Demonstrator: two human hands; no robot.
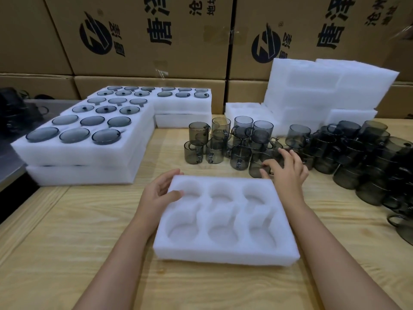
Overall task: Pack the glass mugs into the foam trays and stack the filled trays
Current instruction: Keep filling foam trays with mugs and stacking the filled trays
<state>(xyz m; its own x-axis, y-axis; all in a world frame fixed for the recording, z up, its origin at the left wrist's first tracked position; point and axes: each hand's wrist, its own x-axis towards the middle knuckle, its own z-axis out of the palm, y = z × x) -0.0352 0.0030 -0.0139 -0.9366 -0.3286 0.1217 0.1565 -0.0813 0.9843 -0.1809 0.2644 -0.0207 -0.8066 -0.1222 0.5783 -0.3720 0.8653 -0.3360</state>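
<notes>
Tray (223, 256) laid flat on desk (67, 231), six empty pockets up, long axis left-right | its far-left corner gripped by left hand (156, 193) | mug (254, 170) just behind it touched by spread-fingered right hand (287, 173)

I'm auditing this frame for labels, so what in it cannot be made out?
Head view only.
Lower trays of the left stack: covered by the filled trays on top, contents hidden.
Mug pile on the right: cut off by the frame edge.
Right hand at a mug: its fingers hide whether it grips.
Dark heap, far left: blurred, cut by the edge.
</notes>
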